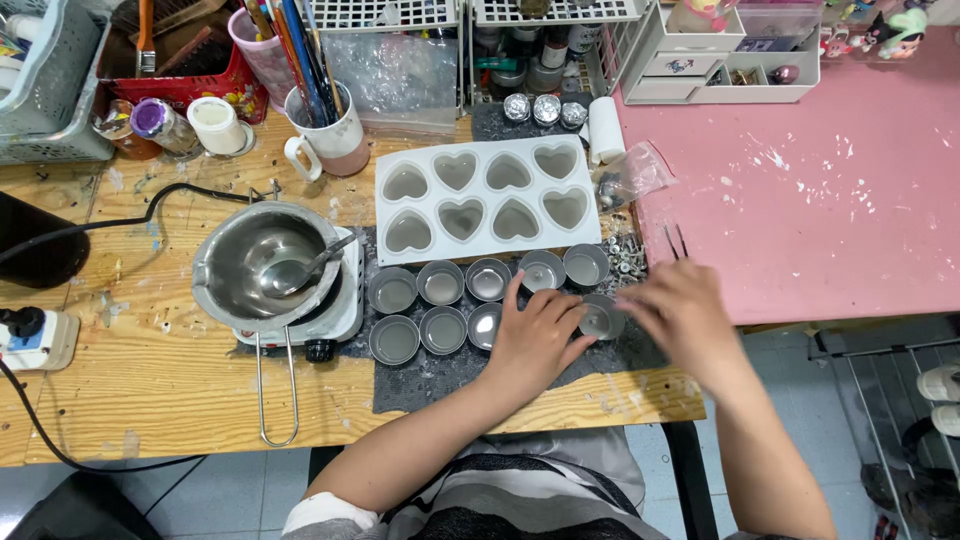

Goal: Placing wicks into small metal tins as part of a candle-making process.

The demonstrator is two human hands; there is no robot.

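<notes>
While resting on the dark mat [430, 375] at the front of the wooden worktop [150, 390], left hand [535, 335] with fingers spread and loosely curled, fingertips touching the rim of a small round metal cup [603, 320], not closed around it. Right hand [680, 315] just to the right of the same cup, blurred, fingers pointing toward it; cannot tell whether pinching the cup or merely touching it. Thin tweezers [676, 240] lying just beyond the right hand, at the edge of the pink surface [800, 200].

Cup in question at the right end of the near row, with three more like it in that row [443, 331] and five in the row behind [488, 279], all on the mat. Behind the cups, a white mould with eight heart-shaped hollows [487, 195]. To the left, a steel pouring pot [255, 262] with a spoon inside, sitting on a small white hotplate [335, 315], long wire handle reaching toward the front edge. Farther back, a white mug full of brushes [325, 135], small jars [165, 125], a red basket [190, 85] and a white drawer organiser [720, 60]. Black cable [100, 225] running across the left of the worktop to a plug block [40, 338].
</notes>
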